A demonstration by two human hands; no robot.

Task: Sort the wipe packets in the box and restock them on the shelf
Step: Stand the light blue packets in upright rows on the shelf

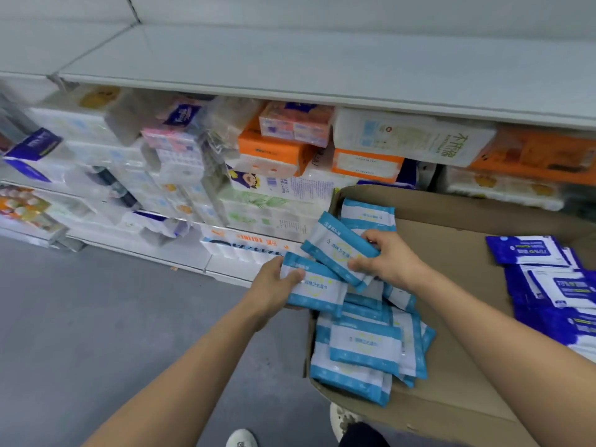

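A cardboard box (451, 375) stands at the lower right. Its left side holds several light-blue and white wipe packets (364, 350) in a loose pile. Dark-blue packets (554, 298) lie along its right side. My left hand (277, 285) grips a light-blue packet (317, 290) at the box's left edge, thumb on top. My right hand (385, 256) pinches a second light-blue packet (338, 250), tilted and overlapping the first. Another light-blue packet (367, 216) leans against the box's far corner.
The shelf (290, 88) behind the box is packed with tissue packs in white, orange and purple wrapping. The upper shelf board is bare. Grey floor (96, 333) spreads to the left. Two white shoes (242, 438) show at the bottom edge.
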